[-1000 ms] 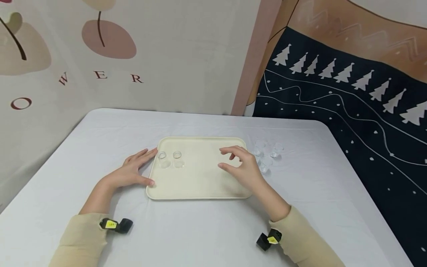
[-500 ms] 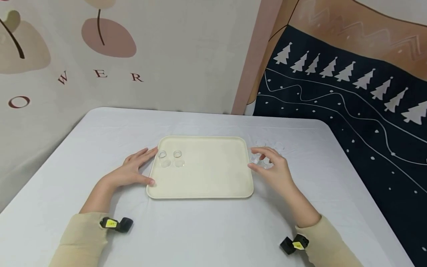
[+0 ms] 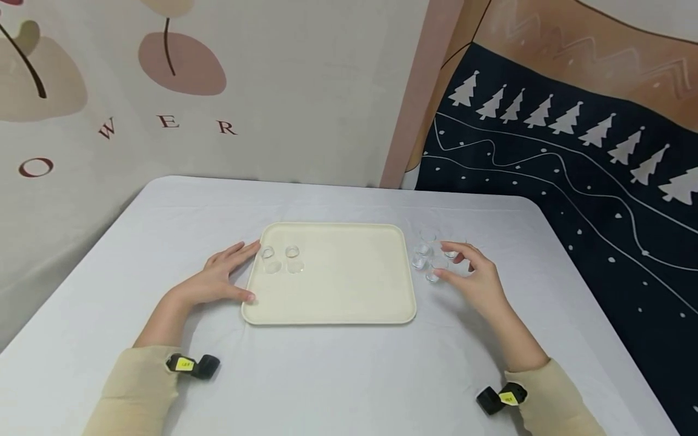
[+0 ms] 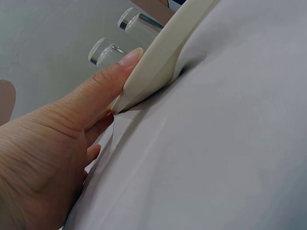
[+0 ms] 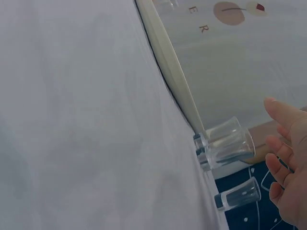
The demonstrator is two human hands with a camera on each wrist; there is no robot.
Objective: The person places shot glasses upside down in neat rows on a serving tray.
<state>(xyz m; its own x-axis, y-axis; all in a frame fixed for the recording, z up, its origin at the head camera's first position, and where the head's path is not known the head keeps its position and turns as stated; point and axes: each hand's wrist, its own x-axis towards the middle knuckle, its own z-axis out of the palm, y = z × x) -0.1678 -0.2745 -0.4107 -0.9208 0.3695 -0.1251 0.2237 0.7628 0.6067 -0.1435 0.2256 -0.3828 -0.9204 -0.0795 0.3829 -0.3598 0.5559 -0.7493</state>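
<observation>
A cream tray [image 3: 349, 278] lies on the white-clothed surface [image 3: 338, 381]. Along the tray's left edge, the left hand [image 3: 215, 278] rests thumb and fingertips on the rim, its fingers spread and fairly straight. Just inside that edge stand two clear cups [image 3: 295, 259] side by side, upside down, narrow bases uppermost.

Beyond the tray's right edge is the right hand [image 3: 473, 278] – released, thumb and forefinger curved but apart with nothing between them. It hovers near several upright clear cups [image 3: 432, 276] clustered just right of the tray; their overlap makes the exact count hard to tell. Behind the tray hangs a pale backdrop [image 3: 305, 109], and past its far right corner a dark tree-patterned cloth [image 3: 518, 188].
</observation>
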